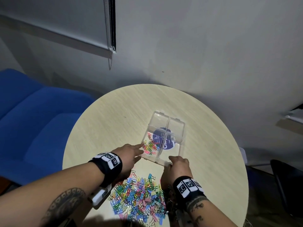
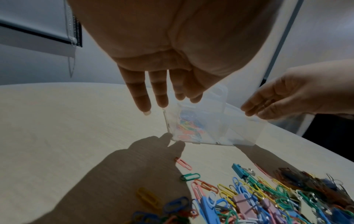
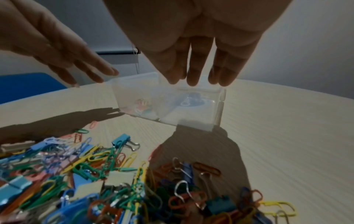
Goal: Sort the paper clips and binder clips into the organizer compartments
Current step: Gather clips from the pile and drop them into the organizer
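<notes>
A clear four-compartment organizer [image 1: 183,133] [image 2: 210,128] [image 3: 172,103] sits open on the round table. Its near-left compartment holds several coloured paper clips [image 1: 150,147] [image 2: 189,128] [image 3: 141,106]; the other compartments look empty. My left hand [image 1: 136,151] [image 2: 164,104] touches the organizer's near-left corner with straight fingers. My right hand [image 1: 172,162] [image 3: 193,81] rests its straight fingertips on the near rim, right of the middle. A mixed pile of paper clips and binder clips [image 1: 139,195] [image 2: 268,197] [image 3: 86,174] lies between my wrists. A blue binder clip [image 2: 239,170] [image 3: 122,140] sits at its far edge.
The pale wood table [image 1: 106,125] has bare surface left of and behind the organizer. A blue sofa [image 1: 32,115] stands to the left, and a dark chair [image 1: 287,181] to the right. A grey wall with a roller blind [image 1: 65,27] rises behind.
</notes>
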